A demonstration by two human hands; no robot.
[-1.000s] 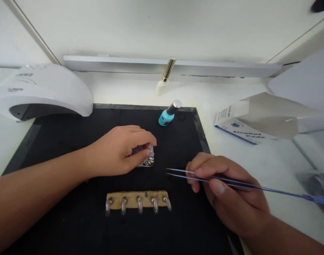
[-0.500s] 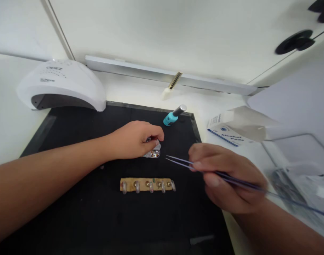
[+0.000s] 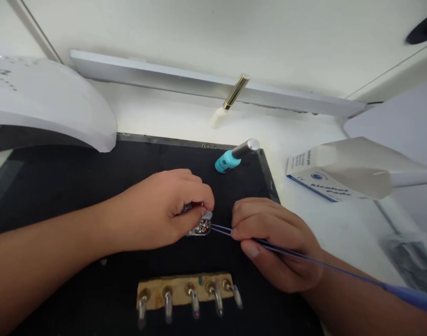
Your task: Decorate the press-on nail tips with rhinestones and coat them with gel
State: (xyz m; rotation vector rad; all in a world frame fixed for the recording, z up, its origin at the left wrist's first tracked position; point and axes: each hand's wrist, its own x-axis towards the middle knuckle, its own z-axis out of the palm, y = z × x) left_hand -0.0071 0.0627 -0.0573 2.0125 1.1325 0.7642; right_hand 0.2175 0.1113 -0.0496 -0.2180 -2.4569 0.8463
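My left hand (image 3: 164, 210) is closed over a small clear case of glittering stones (image 3: 203, 227), thumb and forefinger pinching its lid. Much of the case is hidden under the fingers. Purple tweezers (image 3: 290, 253) are gripped in my right hand (image 3: 279, 242), their tips at the right edge of the stones. Nearer to me on the black mat lies a tan strip (image 3: 180, 288) bearing several clear nail tips. A turquoise bottle with a silver cap (image 3: 228, 161) stands just behind the case.
A white lamp (image 3: 52, 100) fills the back left of the black mat (image 3: 136, 161). Behind the mat stands a bottle with a gold cap (image 3: 236, 92). An alcohol pads box (image 3: 321, 184) and a clear container (image 3: 405, 261) are at the right.
My right hand has brought the tweezers left, so their tips have gone from beside the case to its stones. The view has moved closer. My left hand still pinches the lid.
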